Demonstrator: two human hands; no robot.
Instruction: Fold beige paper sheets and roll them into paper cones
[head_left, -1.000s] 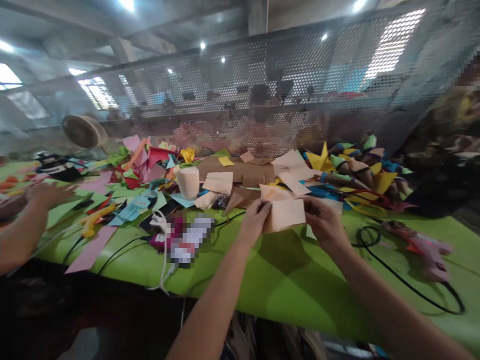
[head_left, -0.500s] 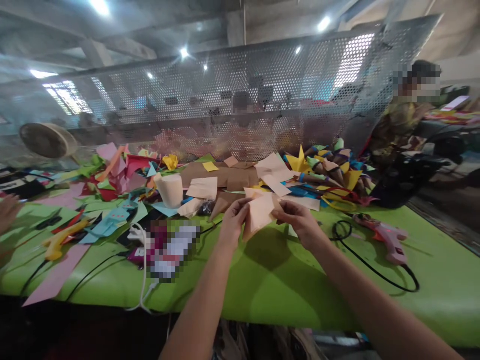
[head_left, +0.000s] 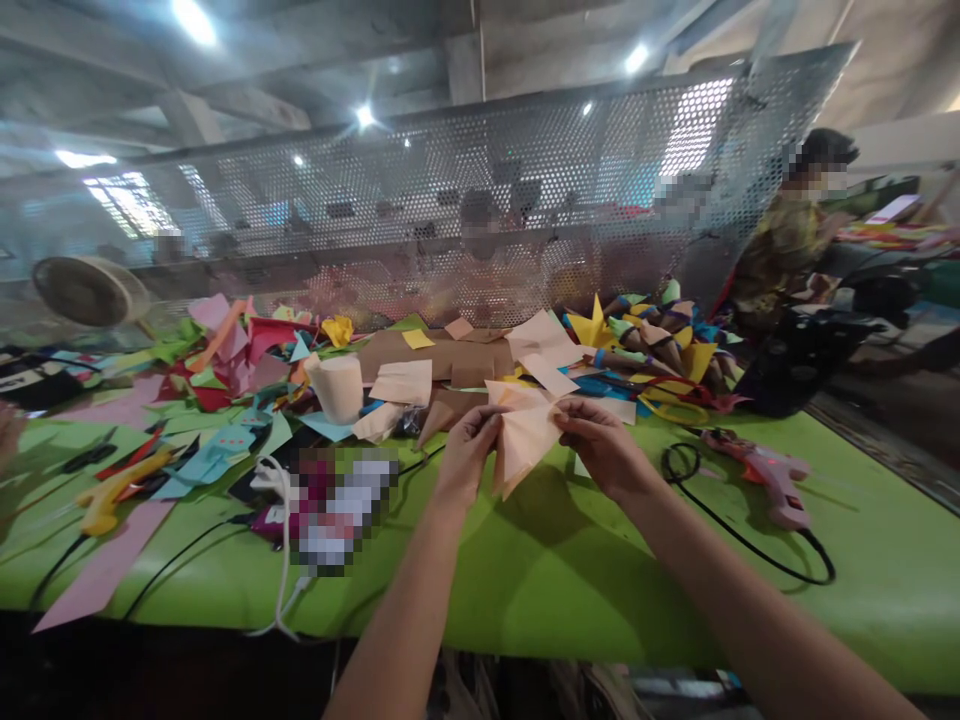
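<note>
Between my two hands is a peach-coloured sheet of paper (head_left: 523,445), creased and partly folded, held above the green table (head_left: 555,580). My left hand (head_left: 466,450) pinches its left edge between thumb and fingers. On the other side, my right hand (head_left: 600,440) pinches the upper right corner. Just behind the hands lie more peach paper pieces (head_left: 546,340) and brown paper (head_left: 480,360). A pink glue gun (head_left: 772,480) with a black cord rests on the table to the right of my right hand.
Colourful paper scraps (head_left: 232,350) heap at the left rear, near a cream paper roll (head_left: 339,388). A yellow glue gun (head_left: 112,495), a blurred power strip (head_left: 349,510) and cords lie left. Brown cones (head_left: 660,340) pile at right rear before a perforated metal screen (head_left: 450,220). Another person (head_left: 795,220) sits right.
The peach paper has turned and its folds now fan out, with a point hanging lower. Both hands keep their pinch on it. The view has shifted slightly.
</note>
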